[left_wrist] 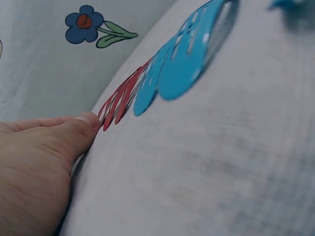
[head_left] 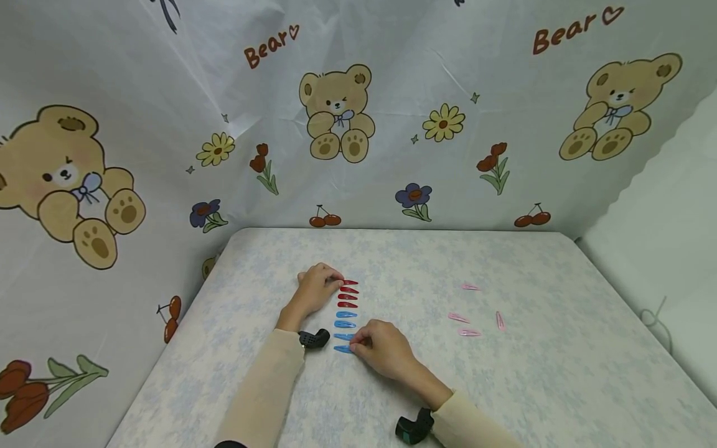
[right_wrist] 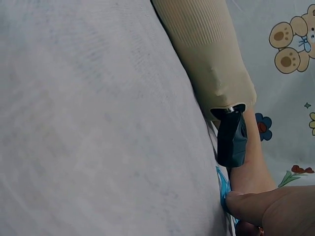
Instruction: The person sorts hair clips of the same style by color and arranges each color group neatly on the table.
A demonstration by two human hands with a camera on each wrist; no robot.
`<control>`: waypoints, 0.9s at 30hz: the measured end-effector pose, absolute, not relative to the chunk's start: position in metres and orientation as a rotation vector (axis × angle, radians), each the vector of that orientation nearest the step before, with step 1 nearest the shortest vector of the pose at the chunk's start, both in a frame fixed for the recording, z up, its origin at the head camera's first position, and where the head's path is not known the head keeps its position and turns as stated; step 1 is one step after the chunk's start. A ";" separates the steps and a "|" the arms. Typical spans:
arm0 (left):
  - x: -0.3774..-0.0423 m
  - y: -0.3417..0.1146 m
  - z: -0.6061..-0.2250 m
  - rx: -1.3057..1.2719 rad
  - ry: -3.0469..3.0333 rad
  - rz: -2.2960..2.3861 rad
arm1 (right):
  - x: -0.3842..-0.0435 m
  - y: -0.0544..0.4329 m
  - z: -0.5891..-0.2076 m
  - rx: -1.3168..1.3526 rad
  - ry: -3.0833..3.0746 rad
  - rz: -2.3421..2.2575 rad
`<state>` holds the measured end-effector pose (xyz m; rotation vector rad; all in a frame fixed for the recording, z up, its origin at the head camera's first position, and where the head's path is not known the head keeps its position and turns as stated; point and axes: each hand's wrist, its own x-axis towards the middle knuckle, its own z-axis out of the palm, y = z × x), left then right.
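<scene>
Several red snap hair clips [head_left: 348, 297] and several blue snap hair clips [head_left: 345, 324] lie in one column on the table, red at the far end and blue nearer. My left hand [head_left: 318, 287] pinches the wide end of the farthest red clip [head_left: 351, 282] between thumb and finger. At the near end, my right hand [head_left: 386, 350] holds the narrow end of the nearest blue clip [head_left: 342, 349] with its fingertips. The left wrist view shows the left thumb [left_wrist: 81, 130] against the red row's end. In the right wrist view, the right thumb [right_wrist: 241, 204] partly hides a blue clip [right_wrist: 223, 187].
Several pink hair clips [head_left: 469, 333] lie scattered at the right of the pale patterned table [head_left: 403, 274]. A bear-print cloth [head_left: 386, 186] hangs behind and along the left. Black wrist devices [head_left: 414, 427] sit at both cuffs.
</scene>
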<state>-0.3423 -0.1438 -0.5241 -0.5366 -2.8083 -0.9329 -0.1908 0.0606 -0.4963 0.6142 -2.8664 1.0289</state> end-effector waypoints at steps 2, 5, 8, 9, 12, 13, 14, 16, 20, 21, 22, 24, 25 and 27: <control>-0.342 -0.144 -0.524 -0.535 -2.813 -0.938 | -0.190 0.061 -0.496 0.614 -2.866 1.032; -0.341 -0.143 -0.524 -0.532 -2.816 -0.950 | -0.190 0.062 -0.495 0.619 -2.858 1.038; -0.340 -0.143 -0.523 -0.528 -2.812 -0.959 | -0.190 0.064 -0.495 0.639 -2.837 1.053; -0.340 -0.143 -0.524 -0.528 -2.810 -0.960 | -0.190 0.065 -0.495 0.645 -2.830 1.064; -0.340 -0.143 -0.525 -0.535 -2.805 -0.960 | -0.191 0.067 -0.495 0.660 -2.811 1.101; -0.340 -0.144 -0.525 -0.534 -2.805 -0.961 | -0.191 0.068 -0.494 0.663 -2.808 1.116; -0.341 -0.144 -0.525 -0.535 -2.806 -0.965 | -0.191 0.068 -0.494 0.669 -2.805 1.130; -0.341 -0.144 -0.525 -0.530 -2.804 -0.989 | -0.192 0.070 -0.493 0.669 -2.807 1.161; -0.342 -0.145 -0.523 -0.526 -2.777 -1.067 | -0.194 0.074 -0.489 0.665 -2.818 1.220; -0.342 -0.145 -0.522 -0.529 -2.765 -1.086 | -0.194 0.075 -0.488 0.655 -2.823 1.229; -0.343 -0.144 -0.521 -0.536 -2.753 -1.101 | -0.194 0.076 -0.487 0.647 -2.823 1.237; -0.342 -0.142 -0.518 -0.550 -2.730 -1.142 | -0.194 0.079 -0.483 0.624 -2.821 1.254; -0.341 -0.140 -0.516 -0.553 -2.716 -1.162 | -0.194 0.080 -0.481 0.610 -2.816 1.260; -0.339 -0.137 -0.509 -0.556 -2.690 -1.206 | -0.194 0.084 -0.477 0.574 -2.800 1.267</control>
